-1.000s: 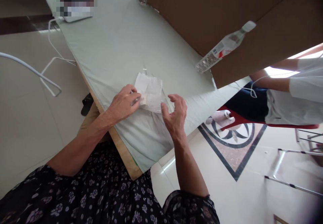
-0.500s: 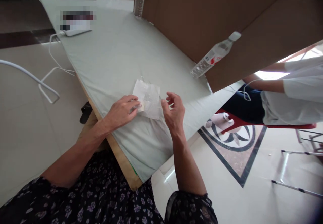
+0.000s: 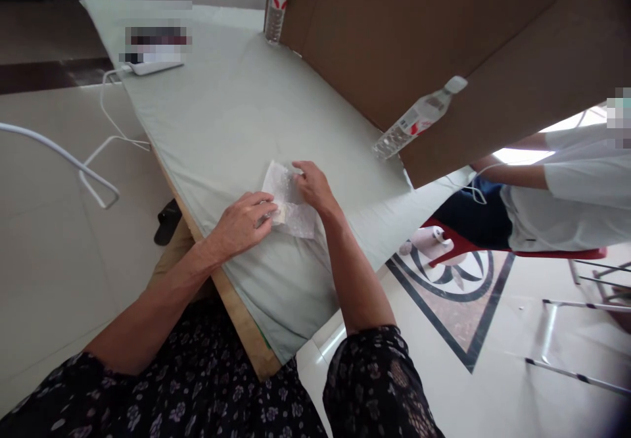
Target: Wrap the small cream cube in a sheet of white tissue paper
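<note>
A small piece of clear bubble wrap [image 3: 288, 201] lies on the pale green cloth of the table [image 3: 231, 116], with something small and pale tucked at its left edge. My left hand [image 3: 241, 221] presses down on that left edge with curled fingers. My right hand [image 3: 310, 185] rests on the far side of the wrap, its fingers pinched on the top edge.
A tall brown cardboard sheet [image 3: 419, 43] stands along the table's right side. One water bottle [image 3: 417, 119] leans against it, another [image 3: 277, 4] stands at the far end. A white device [image 3: 152, 63] with a cable lies far left. Another person's arm [image 3: 552, 175] is on the right.
My right hand has moved from beside the wrap's near right corner up onto its far edge and closed on it. My left hand has stayed put.
</note>
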Demonstrator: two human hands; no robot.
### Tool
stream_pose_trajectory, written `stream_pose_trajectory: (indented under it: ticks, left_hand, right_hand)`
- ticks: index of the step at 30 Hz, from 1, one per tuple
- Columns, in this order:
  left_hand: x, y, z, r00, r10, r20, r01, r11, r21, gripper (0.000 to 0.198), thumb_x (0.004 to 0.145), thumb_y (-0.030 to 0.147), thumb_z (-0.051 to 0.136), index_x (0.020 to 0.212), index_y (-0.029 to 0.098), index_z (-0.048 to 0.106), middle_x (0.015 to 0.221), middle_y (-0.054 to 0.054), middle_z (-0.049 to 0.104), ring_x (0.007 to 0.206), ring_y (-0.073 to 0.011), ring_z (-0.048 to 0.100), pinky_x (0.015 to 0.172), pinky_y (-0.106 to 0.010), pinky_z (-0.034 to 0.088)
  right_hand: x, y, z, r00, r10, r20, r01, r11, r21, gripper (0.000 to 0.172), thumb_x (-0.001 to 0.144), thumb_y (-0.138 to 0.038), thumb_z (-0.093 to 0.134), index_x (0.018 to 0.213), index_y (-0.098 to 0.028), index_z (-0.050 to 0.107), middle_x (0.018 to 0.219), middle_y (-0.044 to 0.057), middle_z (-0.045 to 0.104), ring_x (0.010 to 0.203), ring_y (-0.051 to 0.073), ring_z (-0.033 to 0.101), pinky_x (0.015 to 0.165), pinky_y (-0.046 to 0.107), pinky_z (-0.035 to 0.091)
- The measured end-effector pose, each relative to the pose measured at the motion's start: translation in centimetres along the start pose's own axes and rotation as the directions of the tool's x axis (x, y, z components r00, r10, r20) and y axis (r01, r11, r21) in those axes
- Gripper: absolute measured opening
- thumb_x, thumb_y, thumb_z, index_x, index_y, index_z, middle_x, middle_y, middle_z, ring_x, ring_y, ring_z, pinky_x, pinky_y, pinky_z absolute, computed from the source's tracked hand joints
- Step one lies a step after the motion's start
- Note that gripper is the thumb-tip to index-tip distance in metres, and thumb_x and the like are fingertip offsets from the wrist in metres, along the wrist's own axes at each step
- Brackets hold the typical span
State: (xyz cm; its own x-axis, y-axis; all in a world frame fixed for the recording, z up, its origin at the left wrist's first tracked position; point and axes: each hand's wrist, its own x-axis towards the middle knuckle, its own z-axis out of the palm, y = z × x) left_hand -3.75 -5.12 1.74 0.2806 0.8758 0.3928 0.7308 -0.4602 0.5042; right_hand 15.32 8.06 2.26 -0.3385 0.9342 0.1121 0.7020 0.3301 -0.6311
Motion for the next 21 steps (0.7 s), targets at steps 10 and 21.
stream_pose_trajectory:
  ticks: [10, 21]
  left_hand:
    - [-0.1, 0.4, -0.1, 0.999, -0.023, 0.025, 0.023, 0.999, 0.031, 0.027, 0.093, 0.014, 0.056, 0.112, 0.02, 0.075, 0.129, -0.011, 0.073, 0.116, -0.027, 0.07, 0.101, -0.041, 0.06]
    - [0.0, 0.7, -0.2, 0.999, -0.034, 0.043, 0.03, 0.997, 0.078, 0.029, 0.094, 0.015, 0.054, 0.114, 0.021, 0.075, 0.129, -0.011, 0.073, 0.116, -0.0271, 0.07, 0.101, -0.041, 0.059]
  right_hand:
    - [-11.3, 1.4, -3.1, 0.932, 0.361, -0.037, -0.36, 0.932, 0.042, 0.057, 0.092, -0.06, 0.061, 0.127, -0.015, 0.068, 0.103, 0.011, 0.077, 0.084, 0.024, 0.07, 0.086, 0.043, 0.056]
    - [-10.8, -0.2, -0.6, 0.938, 0.347, -0.005, -0.344, 0.932, 0.113, 0.084, 0.085, -0.062, 0.069, 0.151, -0.015, 0.05, 0.083, 0.004, 0.071, 0.083, 0.027, 0.07, 0.083, 0.044, 0.056]
